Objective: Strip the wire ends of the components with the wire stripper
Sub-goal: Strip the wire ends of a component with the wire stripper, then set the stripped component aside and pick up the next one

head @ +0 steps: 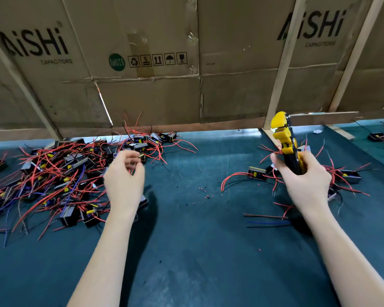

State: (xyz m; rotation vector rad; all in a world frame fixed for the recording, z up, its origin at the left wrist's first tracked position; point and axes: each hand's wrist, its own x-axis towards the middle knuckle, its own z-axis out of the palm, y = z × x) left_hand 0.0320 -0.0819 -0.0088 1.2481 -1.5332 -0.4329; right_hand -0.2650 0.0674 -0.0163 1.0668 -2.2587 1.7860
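- A dark teal mat [186, 251] covers the work surface; flattened cardboard boxes [142, 89] printed "AiSHi CAPACITORS" stand as a wall along its far edge, braced by pale wooden slats [284, 63].
- At left lies a big pile of components [60, 173], small black blocks with tangled red, blue and black wires.
- The left hand [124, 180] hovers at the pile's right edge, fingers loosely curled, holding nothing.
- Tiny red insulation bits [206, 193] dot the mat's middle.
- The right hand [304, 180] grips the yellow-and-black wire stripper [285, 138], head pointing up.
- A smaller group of components [256, 173] lies around that hand.
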